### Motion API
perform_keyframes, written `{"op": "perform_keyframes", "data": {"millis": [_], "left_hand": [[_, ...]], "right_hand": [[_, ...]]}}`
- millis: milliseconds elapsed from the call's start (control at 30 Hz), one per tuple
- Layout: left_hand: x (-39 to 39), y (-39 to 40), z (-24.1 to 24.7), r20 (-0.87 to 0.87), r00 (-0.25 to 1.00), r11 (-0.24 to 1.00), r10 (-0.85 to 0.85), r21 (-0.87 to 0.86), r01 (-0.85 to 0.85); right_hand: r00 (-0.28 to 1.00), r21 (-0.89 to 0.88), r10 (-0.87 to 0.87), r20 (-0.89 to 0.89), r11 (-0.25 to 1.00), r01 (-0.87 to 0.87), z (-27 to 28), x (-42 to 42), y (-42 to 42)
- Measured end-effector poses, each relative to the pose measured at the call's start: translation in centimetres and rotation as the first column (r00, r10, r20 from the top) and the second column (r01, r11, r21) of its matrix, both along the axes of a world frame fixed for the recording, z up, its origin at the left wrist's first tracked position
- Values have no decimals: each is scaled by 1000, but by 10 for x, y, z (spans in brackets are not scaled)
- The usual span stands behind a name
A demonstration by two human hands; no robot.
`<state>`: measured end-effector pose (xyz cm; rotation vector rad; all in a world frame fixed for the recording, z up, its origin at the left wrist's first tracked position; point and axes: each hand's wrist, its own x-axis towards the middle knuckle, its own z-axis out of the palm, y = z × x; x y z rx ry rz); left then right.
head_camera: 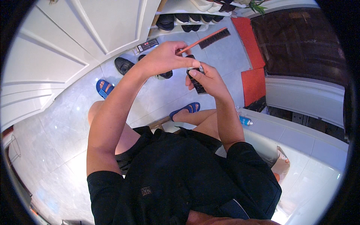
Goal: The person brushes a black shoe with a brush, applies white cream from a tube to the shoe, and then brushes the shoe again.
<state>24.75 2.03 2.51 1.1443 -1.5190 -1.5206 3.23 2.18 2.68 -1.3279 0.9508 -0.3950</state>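
My left hand (171, 57) holds a shoe brush by its slim orange-red handle, and the brush's dark bristles (214, 38) point away to the upper right. Its thumb reaches across to the silver-coloured part of a small black object. My right hand (209, 80) grips that black object (198, 84), which has glossy light markings; fingers cover much of it, so its exact kind is unclear. Beneath my hands, a black shoe (123, 66) stands on the tiled floor. A second dark shoe (165, 74) shows only partly behind my left wrist.
A white shoe rack (180, 10) with several shoes stands ahead, beside a white panelled door (84, 31). A black box (147, 45) bearing writing lies near it. Red mats (253, 87) edge the right side. A blue spray can (245, 121) lies on the tiled ledge (298, 137).
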Motion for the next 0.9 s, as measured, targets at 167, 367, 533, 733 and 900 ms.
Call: {"op": "perform_keyframes", "data": {"millis": [167, 367, 533, 733, 900], "left_hand": [[-1, 1, -11, -164, 986, 997, -29, -81, 15], [3, -2, 1, 155, 986, 993, 67, 90, -81], [3, 5, -2, -54, 998, 999, 35, -23, -36], [3, 0, -15, -65, 997, 998, -32, -62, 28], [6, -3, -6, 24, 980, 975, 197, 105, -198]], "right_hand": [[1000, -5, -4, -7, 1000, 4, -1, 3, 0], [987, -191, 28, -161, 980, -59, -6, 8, 0], [994, -146, 11, -106, 989, -26, -7, 6, -1], [996, -106, 33, -85, 993, -42, -9, 2, -3], [988, -211, 60, -143, 973, -90, -13, 5, -4]]}}
